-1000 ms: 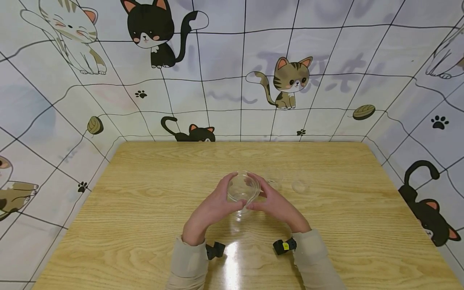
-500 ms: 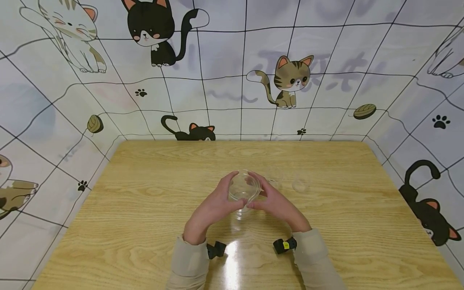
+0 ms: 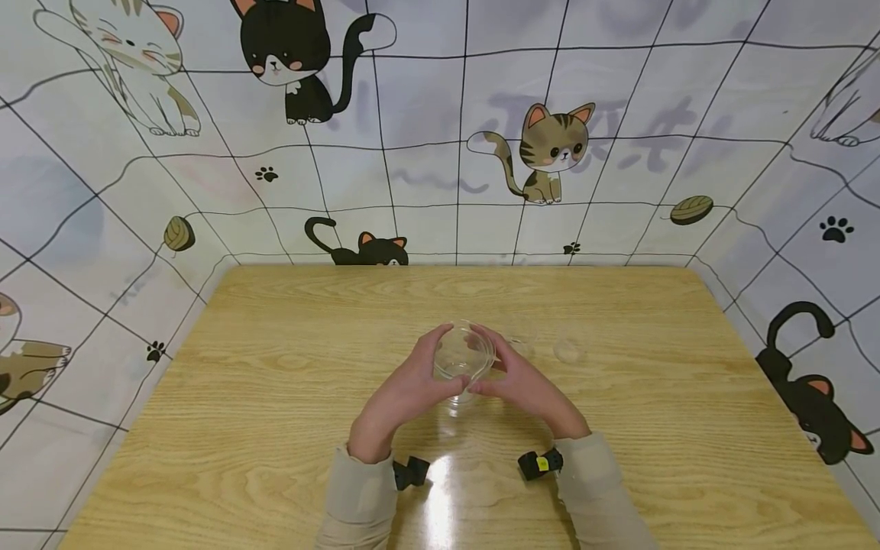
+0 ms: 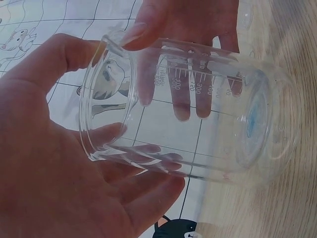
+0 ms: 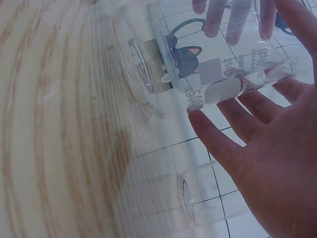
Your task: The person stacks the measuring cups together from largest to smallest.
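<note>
A clear glass beaker (image 3: 462, 357) stands near the middle of the wooden table, held between both hands. My left hand (image 3: 412, 382) grips its left side, thumb near the rim on the side closest to me. My right hand (image 3: 519, 384) curls round the opposite side, its thumb tip close to the left one. Printed volume marks run up the beaker (image 4: 208, 89) in the left wrist view. In the right wrist view, a white printed label and numbers show on the glass (image 5: 222, 90), with right fingers spread along the wall.
Two smaller clear glass vessels stand beyond the right hand: one (image 3: 520, 347) partly behind it, another (image 3: 568, 351) further right. Cloth with printed cats (image 3: 554, 153) rises behind the table (image 3: 309, 321) and at both sides. Black wrist cameras (image 3: 411, 472) hang at the sleeves.
Both hands keep their hold on the beaker in nearly the same place. The head view has tipped very slightly, so the backdrop sits a little higher.
</note>
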